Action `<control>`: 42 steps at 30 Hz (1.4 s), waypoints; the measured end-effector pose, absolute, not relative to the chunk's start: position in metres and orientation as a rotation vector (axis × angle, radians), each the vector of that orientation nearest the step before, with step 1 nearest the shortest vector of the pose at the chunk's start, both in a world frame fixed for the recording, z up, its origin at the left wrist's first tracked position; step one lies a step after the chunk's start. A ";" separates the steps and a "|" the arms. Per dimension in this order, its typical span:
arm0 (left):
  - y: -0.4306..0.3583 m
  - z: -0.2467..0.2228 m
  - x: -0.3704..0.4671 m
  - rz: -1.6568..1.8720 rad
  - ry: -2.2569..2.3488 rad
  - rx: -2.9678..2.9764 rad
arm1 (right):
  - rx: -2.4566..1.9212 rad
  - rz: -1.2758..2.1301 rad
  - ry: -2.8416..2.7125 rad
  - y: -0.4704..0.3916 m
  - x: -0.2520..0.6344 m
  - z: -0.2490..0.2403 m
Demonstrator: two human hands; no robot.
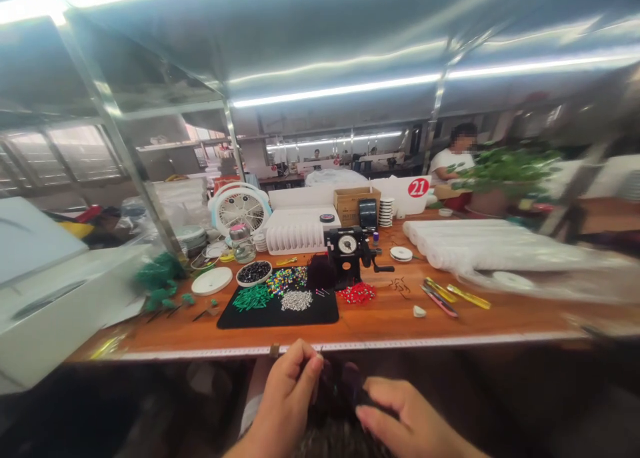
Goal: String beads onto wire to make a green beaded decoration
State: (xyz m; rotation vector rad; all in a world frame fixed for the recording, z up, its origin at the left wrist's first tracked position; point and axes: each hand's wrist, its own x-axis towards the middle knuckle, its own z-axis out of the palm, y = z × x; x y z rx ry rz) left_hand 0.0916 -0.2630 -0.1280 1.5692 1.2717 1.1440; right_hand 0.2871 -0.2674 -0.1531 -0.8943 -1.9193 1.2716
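Left hand pinches a thin strand; right hand, half-curled, grips a blurred dark piece between them, probably light, soft, best held edgewise

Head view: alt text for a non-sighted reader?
Left hand pinches something too small to identify beside the right hand, before a wooden table. On it, a black mat bears piles of small pieces near a black machine with a crank.
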 end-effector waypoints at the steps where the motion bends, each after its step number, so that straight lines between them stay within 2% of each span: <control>1: -0.264 -0.127 0.090 1.130 1.291 1.611 | -0.866 1.224 -1.948 -0.267 0.288 -0.153; 10: -0.269 -0.120 0.089 1.049 1.267 1.621 | -0.792 1.087 -2.054 -0.273 0.292 -0.156; 17: -0.270 -0.119 0.090 1.007 1.175 1.409 | -0.722 0.991 -2.082 -0.273 0.294 -0.157; 24: -0.267 -0.125 0.099 0.910 0.974 0.939 | -0.815 0.290 -2.119 -0.274 0.294 -0.178; 30: -0.265 -0.134 0.100 0.923 0.930 0.810 | -0.802 0.043 -2.075 -0.276 0.288 -0.171; 35: -0.269 -0.130 0.102 0.920 0.967 0.835 | -0.827 0.202 -2.049 -0.275 0.284 -0.172; 40: -0.274 -0.125 0.104 1.010 1.034 1.022 | -0.852 0.823 -1.999 -0.276 0.283 -0.169; 42: -0.274 -0.125 0.105 1.039 1.043 1.062 | -0.845 0.973 -1.962 -0.277 0.284 -0.167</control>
